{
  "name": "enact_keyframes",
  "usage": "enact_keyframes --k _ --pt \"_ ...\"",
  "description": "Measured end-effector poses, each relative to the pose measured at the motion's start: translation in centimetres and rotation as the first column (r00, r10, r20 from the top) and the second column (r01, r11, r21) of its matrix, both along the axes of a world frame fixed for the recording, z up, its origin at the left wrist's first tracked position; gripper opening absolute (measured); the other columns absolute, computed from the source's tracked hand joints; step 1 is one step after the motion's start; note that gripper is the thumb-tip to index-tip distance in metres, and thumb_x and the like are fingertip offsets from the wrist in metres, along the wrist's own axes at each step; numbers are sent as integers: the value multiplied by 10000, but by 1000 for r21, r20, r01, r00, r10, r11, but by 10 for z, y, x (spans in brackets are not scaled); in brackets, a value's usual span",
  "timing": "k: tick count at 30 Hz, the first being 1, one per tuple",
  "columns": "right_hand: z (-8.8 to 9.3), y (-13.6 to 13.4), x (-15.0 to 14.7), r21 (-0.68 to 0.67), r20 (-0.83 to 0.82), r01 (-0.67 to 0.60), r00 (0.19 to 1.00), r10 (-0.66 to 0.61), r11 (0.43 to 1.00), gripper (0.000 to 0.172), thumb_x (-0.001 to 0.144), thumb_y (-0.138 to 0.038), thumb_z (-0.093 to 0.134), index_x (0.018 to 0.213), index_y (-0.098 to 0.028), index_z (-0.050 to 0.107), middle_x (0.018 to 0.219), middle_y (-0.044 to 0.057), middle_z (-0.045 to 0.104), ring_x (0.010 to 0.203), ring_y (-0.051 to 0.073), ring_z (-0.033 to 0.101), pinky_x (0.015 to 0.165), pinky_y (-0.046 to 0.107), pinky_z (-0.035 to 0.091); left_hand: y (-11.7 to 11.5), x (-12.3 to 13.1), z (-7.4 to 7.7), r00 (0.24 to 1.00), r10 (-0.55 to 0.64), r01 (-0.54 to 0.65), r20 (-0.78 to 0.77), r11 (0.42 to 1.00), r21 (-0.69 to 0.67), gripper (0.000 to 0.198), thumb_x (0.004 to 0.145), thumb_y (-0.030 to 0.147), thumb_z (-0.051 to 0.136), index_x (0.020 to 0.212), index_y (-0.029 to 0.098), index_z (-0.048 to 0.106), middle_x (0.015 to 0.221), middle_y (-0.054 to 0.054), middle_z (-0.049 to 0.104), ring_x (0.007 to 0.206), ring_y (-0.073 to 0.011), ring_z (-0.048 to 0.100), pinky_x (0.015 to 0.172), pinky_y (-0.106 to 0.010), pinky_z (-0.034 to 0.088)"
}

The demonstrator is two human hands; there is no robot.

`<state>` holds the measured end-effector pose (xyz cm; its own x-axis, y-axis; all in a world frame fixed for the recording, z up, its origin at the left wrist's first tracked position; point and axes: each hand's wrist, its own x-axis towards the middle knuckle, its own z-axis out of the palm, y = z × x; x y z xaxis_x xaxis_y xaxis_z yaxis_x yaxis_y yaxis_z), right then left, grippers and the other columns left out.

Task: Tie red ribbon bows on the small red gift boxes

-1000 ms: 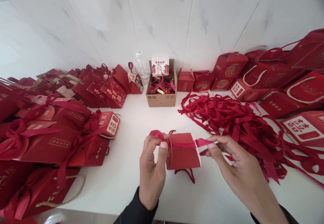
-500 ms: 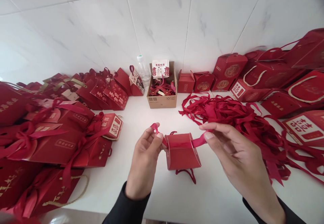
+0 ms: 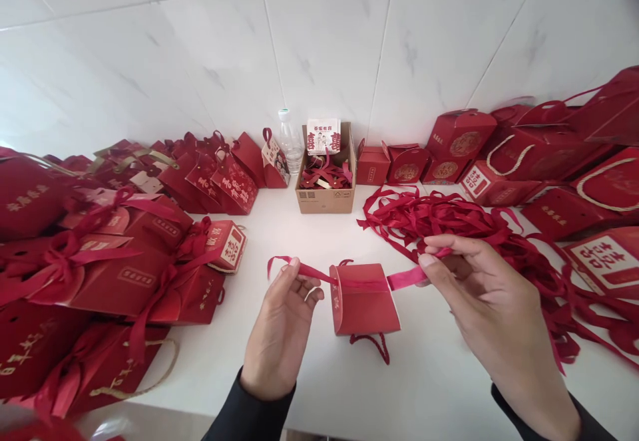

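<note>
A small red gift box (image 3: 368,309) lies on the white table in front of me, its dark red cord loop (image 3: 375,346) sticking out at the near side. A red ribbon (image 3: 407,277) runs across the top of this box and out on both sides. To the left of the box, my left hand (image 3: 282,321) pinches one end of the ribbon between thumb and finger. My right hand (image 3: 486,308) pinches the ribbon's other part to the right. Neither hand touches the box.
A tangle of loose red ribbons (image 3: 439,218) spreads at the right. Ribbon-tied red boxes (image 3: 114,275) are piled at the left. Along the tiled wall stand a cardboard box (image 3: 325,203), a plastic bottle (image 3: 290,145) and several more red boxes (image 3: 456,138).
My hands have moved apart, the left one leftward and the right one rightward, drawing the ribbon out on both sides of the box. The view has shifted slightly.
</note>
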<state>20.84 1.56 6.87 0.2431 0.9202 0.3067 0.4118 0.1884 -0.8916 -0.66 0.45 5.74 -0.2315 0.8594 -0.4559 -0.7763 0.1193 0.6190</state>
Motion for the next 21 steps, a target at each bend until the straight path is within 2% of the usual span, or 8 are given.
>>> enact_keyframes --k 2,5,8,10,13,17,19,21 --pt "1 -1 2 -22 -7 24 1000 -24 999 227 903 -464 763 1071 -312 741 661 -53 627 383 88 434 312 211 356 -1 1 0 995 39 -34 -87 997 64 387 621 261 977 758 178 625 787 24 598 701 -117 597 649 -236 572" --pt "6 -3 3 -14 -16 40 999 -40 999 253 898 -483 765 1086 -316 733 677 -42 629 370 94 384 280 240 275 -3 4 -1 965 99 -59 -244 984 166 368 644 260 968 757 177 628 818 41 595 680 -90 580 661 -210 557" --pt "8 -2 -2 -4 -13 7 1000 -7 1000 225 899 -462 766 1053 -301 735 713 -26 652 446 108 461 362 235 363 -1 11 -6 933 70 4 -352 979 205 309 766 352 900 810 183 646 813 38 618 685 -95 600 685 -222 553" --pt "3 0 -9 -84 -106 -98 990 88 992 245 898 -469 767 1056 -286 728 763 -13 678 581 135 598 505 234 496 0 17 -11 903 -15 103 -428 978 182 290 872 422 805 841 192 631 779 34 638 688 -111 629 729 -251 558" --pt "-14 4 -20 -228 -317 -297 923 218 927 352 901 -535 753 1109 -256 696 792 -6 704 719 181 714 689 293 607 2 26 -19 837 -134 239 -531 962 134 314 940 472 718 845 194 608 764 17 665 690 -132 648 735 -269 543" --pt "-27 3 -27 -278 -369 -391 887 278 877 393 906 -570 740 1097 -230 696 817 11 725 705 184 724 684 313 638 0 29 -17 762 -194 344 -617 930 132 350 979 499 649 829 182 634 794 -18 683 747 -157 640 719 -267 511" --pt "-21 -2 -24 -274 -368 -402 883 291 874 373 911 -563 743 1092 -240 702 836 7 726 728 173 724 713 293 635 -2 28 -11 704 -206 393 -680 910 131 365 1003 488 604 799 185 623 775 -13 659 737 -152 609 713 -263 492" --pt "-8 -7 -20 -242 -314 -362 907 280 900 335 927 -548 734 1095 -260 702 841 -2 722 730 162 716 699 264 619 -3 26 -3 645 -197 421 -739 898 128 364 1009 467 592 771 191 600 760 -7 631 723 -147 576 708 -261 476"
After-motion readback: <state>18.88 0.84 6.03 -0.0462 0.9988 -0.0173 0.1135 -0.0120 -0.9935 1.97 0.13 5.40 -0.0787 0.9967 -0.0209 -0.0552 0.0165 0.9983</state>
